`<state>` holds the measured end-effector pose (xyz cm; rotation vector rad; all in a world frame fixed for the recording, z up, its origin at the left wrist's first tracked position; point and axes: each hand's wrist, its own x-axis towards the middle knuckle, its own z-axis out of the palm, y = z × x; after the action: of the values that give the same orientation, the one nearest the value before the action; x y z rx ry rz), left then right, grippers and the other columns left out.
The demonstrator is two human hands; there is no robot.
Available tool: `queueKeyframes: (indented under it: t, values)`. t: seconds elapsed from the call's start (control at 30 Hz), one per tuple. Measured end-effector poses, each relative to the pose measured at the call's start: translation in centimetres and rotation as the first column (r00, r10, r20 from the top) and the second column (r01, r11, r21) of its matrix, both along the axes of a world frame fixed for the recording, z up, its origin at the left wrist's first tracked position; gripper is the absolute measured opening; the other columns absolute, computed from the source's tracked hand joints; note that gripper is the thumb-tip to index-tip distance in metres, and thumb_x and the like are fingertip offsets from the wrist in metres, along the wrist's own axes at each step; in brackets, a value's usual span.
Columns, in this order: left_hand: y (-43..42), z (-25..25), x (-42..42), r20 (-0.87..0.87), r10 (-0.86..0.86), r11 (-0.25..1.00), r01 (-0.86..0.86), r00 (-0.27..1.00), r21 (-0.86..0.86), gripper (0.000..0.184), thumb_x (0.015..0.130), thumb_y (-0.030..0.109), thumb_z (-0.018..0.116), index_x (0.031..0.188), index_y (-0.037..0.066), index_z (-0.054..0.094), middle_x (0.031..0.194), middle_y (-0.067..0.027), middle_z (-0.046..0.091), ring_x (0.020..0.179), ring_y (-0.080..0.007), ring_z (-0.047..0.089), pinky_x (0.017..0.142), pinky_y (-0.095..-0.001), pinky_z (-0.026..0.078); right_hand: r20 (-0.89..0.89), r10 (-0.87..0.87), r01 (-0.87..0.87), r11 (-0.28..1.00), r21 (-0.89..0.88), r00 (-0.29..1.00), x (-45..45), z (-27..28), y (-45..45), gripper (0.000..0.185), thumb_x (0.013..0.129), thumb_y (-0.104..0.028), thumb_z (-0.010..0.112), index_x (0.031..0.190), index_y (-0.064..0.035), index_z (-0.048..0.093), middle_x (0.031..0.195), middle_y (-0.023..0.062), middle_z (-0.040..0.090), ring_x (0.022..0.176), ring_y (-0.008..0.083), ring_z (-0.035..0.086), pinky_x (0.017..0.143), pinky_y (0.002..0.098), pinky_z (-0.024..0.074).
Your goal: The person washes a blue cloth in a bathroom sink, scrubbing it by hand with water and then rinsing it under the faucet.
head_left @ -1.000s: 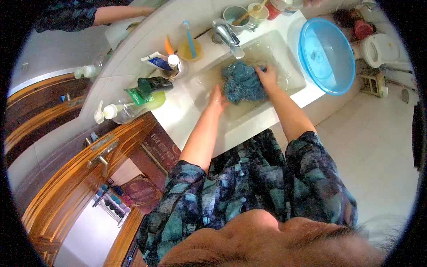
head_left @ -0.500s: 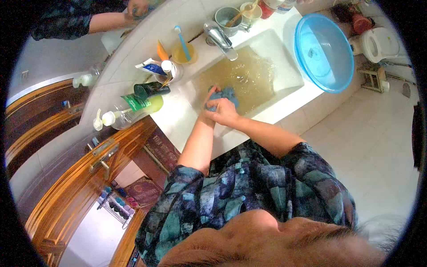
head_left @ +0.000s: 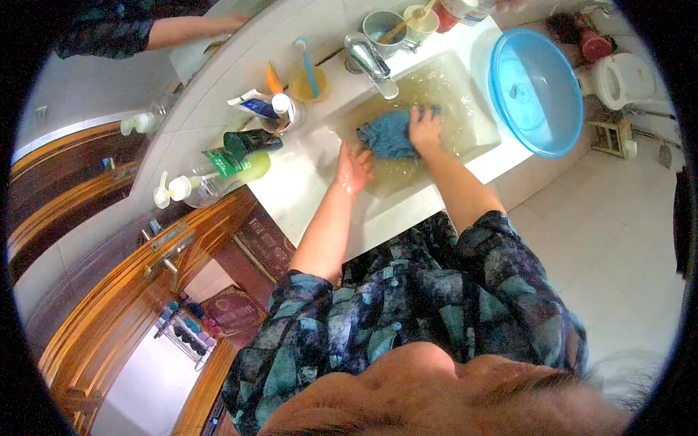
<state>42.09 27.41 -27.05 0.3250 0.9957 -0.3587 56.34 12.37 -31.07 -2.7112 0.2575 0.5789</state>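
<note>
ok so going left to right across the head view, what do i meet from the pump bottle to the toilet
Pump bottle → yellow cup → left hand → blue cloth → blue basin → toilet.

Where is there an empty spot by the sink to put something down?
The biggest bare patch is the white counter corner between the green-labelled bottle, the sink and the left forearm. It's crowded behind the sink, with the faucet and metal cup, and on the right, beside the blue tub.
</note>
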Motion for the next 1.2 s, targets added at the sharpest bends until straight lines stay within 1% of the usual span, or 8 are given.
queueKeyframes:
  t: [0.1,0.17,0.23,0.37,0.6,0.8,1.07,1.2]
  values:
    - [-1.0,0.8,0.4,-0.031,0.023,1.000,-0.023,0.999,-0.002,0.073,0.088,0.065,0.032,0.146,0.022,0.019,0.150,-0.0133,0.021,0.138,-0.0360,0.013,0.105,-0.0639,0.006,-0.228,0.165,-0.051,0.899,0.435,0.959,-4.0,-1.3,1.5,0.064,0.086,-0.053,0.051,0.132,-0.0087,0.042,0.125,0.0264,0.050,0.114,0.0390,0.050,0.095,0.0434,0.0407]
    - [-1.1,0.0,0.9,-0.035,0.127,0.987,-0.129,0.991,-0.090,0.073,0.087,0.065,0.032,0.143,0.018,0.027,0.146,-0.0126,0.030,0.134,-0.0347,0.024,0.105,-0.0618,0.014,-0.610,0.164,0.335,0.713,0.616,0.775,-5.6,5.8,4.0,0.054,0.086,-0.047,0.055,0.125,-0.0095,0.052,0.112,0.0224,0.060,0.104,0.0338,0.058,0.089,0.0394,0.0452]
    - [-0.9,-0.1,1.0,0.031,0.223,0.963,-0.215,0.974,-0.163,0.066,0.088,0.060,0.034,0.136,0.014,0.036,0.138,-0.0119,0.040,0.126,-0.0329,0.036,0.102,-0.0568,0.023,-0.317,0.358,-0.088,0.773,0.629,0.878,-8.5,5.8,5.4,0.058,0.083,-0.046,0.058,0.119,-0.0010,0.055,0.109,0.0228,0.062,0.099,0.0342,0.061,0.085,0.0383,0.0471]
    - [0.1,0.8,0.6,0.232,0.339,0.931,-0.288,0.912,-0.224,0.043,0.092,0.043,0.043,0.119,0.011,0.052,0.118,-0.0105,0.057,0.105,-0.0292,0.054,0.093,-0.0447,0.042,-0.208,0.475,-0.163,0.627,0.762,0.855,-11.1,11.7,6.3,0.043,0.076,-0.040,0.063,0.104,-0.0060,0.065,0.094,0.0215,0.065,0.088,0.0350,0.063,0.077,0.0411,0.0491]
    - [-0.9,-2.3,-0.3,0.079,0.398,0.905,-0.377,0.914,-0.198,0.025,0.092,0.027,0.049,0.108,0.009,0.055,0.107,-0.0080,0.059,0.098,-0.0247,0.057,0.087,-0.0404,0.047,0.303,0.402,-0.503,0.674,0.541,0.864,-10.2,9.8,6.7,0.025,0.073,-0.036,0.063,0.077,-0.0127,0.070,0.071,0.0150,0.065,0.063,0.0353,0.063,0.061,0.0434,0.0500]
    - [-0.7,2.2,0.9,0.069,0.385,0.918,-0.389,0.920,0.071,0.018,0.090,0.019,0.055,0.106,0.011,0.052,0.103,-0.0071,0.058,0.097,-0.0196,0.056,0.080,-0.0359,0.047,0.213,0.140,-0.189,0.955,0.231,0.967,-3.7,5.5,5.5,0.027,0.074,-0.035,0.064,0.069,-0.0089,0.066,0.069,0.0151,0.064,0.065,0.0355,0.062,0.065,0.0441,0.0489]
    - [-1.6,2.4,-1.9,-0.020,0.118,0.890,-0.097,0.993,0.445,0.063,0.071,-0.011,0.054,0.125,0.019,0.040,0.113,-0.0084,0.050,0.096,-0.0231,0.054,0.078,-0.0398,0.047,0.158,0.379,-0.398,0.718,0.572,0.912,-1.1,1.3,-7.4,0.045,0.070,-0.013,0.066,0.112,-0.0080,0.051,0.111,0.0193,0.056,0.105,0.0357,0.053,0.087,0.0418,0.0430]
    - [-2.2,-2.3,-2.8,-0.107,0.059,0.924,-0.014,0.993,0.383,0.059,0.078,0.000,0.060,0.130,0.016,0.039,0.119,-0.0128,0.052,0.101,-0.0281,0.056,0.082,-0.0454,0.049,-0.166,-0.099,0.167,0.863,0.476,0.981,-1.4,-2.2,-5.6,0.072,0.073,-0.029,0.069,0.135,-0.0124,0.039,0.126,0.0275,0.046,0.118,0.0392,0.046,0.100,0.0421,0.0373]
